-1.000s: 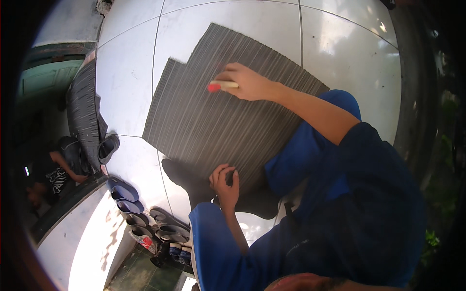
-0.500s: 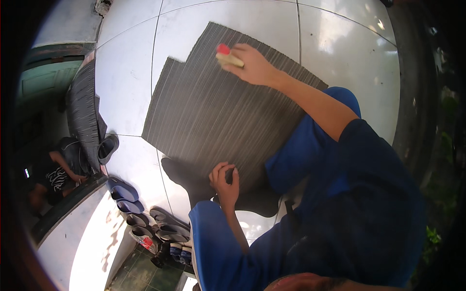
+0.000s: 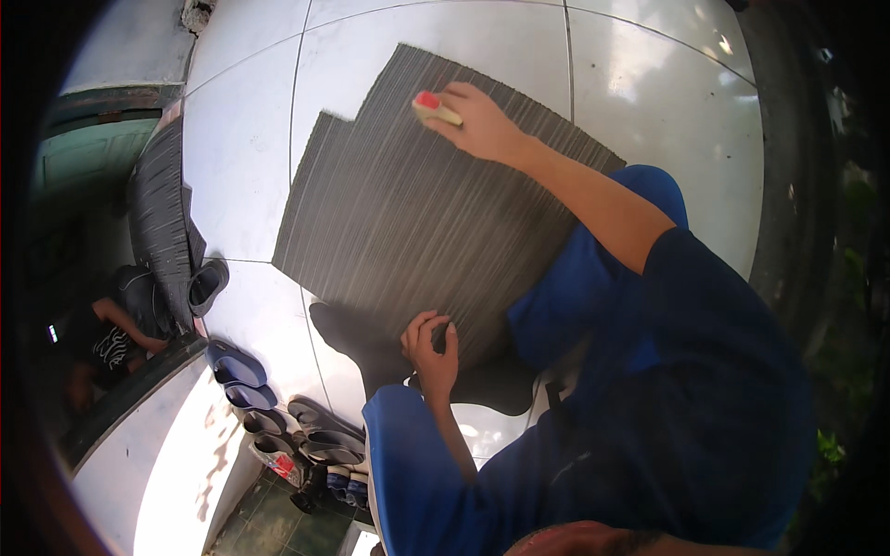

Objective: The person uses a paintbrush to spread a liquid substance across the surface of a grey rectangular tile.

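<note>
A large dark grey sheet with fine pale streaks lies flat over the tiles, with a stepped notch in its far left edge. My right hand is closed around a small cream-coloured hand tool with a red part, over the sheet's far portion. Blur hides the tool's exact kind and whether it touches the surface. By the sheet's near edge is my left hand, its fingers bent and the thumb apart, with nothing visible in it. A black piece with curved edges sticks out from beneath the sheet.
White floor tiles surround the sheet. Sandals and slippers stand in a group at the lower left. Another dark ribbed sheet leans by the doorway, where another person's arm shows. My blue-clad knees flank the sheet.
The tool in my right hand has tilted slightly, its red part a little lower. My left hand and the sheet stay practically where they were. The other person's arm in the doorway has shifted slightly.
</note>
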Tool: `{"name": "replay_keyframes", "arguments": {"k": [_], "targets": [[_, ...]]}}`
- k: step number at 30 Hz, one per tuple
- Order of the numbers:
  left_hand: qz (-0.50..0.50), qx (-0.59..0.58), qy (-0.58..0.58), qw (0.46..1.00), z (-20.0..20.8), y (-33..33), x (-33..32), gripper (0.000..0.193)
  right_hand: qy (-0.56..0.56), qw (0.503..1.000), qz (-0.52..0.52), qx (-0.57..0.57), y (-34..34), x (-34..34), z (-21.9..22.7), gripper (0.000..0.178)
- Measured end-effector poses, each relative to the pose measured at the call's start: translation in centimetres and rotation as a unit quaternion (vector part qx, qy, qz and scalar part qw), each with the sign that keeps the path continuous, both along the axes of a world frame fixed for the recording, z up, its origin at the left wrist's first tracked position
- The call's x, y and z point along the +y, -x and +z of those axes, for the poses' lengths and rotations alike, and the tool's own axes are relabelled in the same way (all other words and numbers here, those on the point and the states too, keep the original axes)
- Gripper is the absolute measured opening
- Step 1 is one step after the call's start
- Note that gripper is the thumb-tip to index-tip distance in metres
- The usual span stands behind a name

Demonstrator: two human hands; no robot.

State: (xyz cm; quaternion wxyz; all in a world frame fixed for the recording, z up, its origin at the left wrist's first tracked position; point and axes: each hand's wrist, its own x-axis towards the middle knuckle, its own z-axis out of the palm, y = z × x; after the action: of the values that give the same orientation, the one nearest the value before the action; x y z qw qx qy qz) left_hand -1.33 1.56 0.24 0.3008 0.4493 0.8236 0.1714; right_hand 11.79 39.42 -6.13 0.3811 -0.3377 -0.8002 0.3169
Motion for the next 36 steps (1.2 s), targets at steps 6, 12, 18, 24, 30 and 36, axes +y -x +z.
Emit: {"name": "replay_keyframes", "arguments": {"k": [6, 12, 18, 24, 30, 36], "targets": [[0.013, -0.01, -0.015, 1.0, 0.0, 0.0, 0.1, 0.018, -0.062, 0.997, 0.041, -0.012, 1.7, 1.3, -2.3, 0.04], [-0.005, 0.007, -0.014, 1.0, -0.1, -0.2, 0.5, 0.017, -0.112, 0.97, -0.207, -0.066, -2.7, 5.7, -1.4, 0.035], [-0.006, -0.005, -0.02, 1.0, -0.2, -0.1, 0.5, 0.017, -0.07, 0.985, 0.159, -0.021, 2.0, -1.9, -1.4, 0.035], [-0.011, 0.008, -0.023, 1.0, -0.4, -0.2, 0.8, 0.017, -0.079, 0.974, -0.203, -0.055, -3.5, 6.4, -2.1, 0.044], [0.009, 0.019, -0.021, 1.0, -0.6, 0.1, -0.1, 0.016, 0.049, 0.993, 0.105, -0.017, 1.2, -0.7, 1.0, 0.037], [0.007, 0.012, -0.018, 1.0, -0.3, -0.2, 0.2, 0.015, -0.143, 0.985, -0.099, -0.018, 0.0, 4.9, -2.5, 0.03]]}}
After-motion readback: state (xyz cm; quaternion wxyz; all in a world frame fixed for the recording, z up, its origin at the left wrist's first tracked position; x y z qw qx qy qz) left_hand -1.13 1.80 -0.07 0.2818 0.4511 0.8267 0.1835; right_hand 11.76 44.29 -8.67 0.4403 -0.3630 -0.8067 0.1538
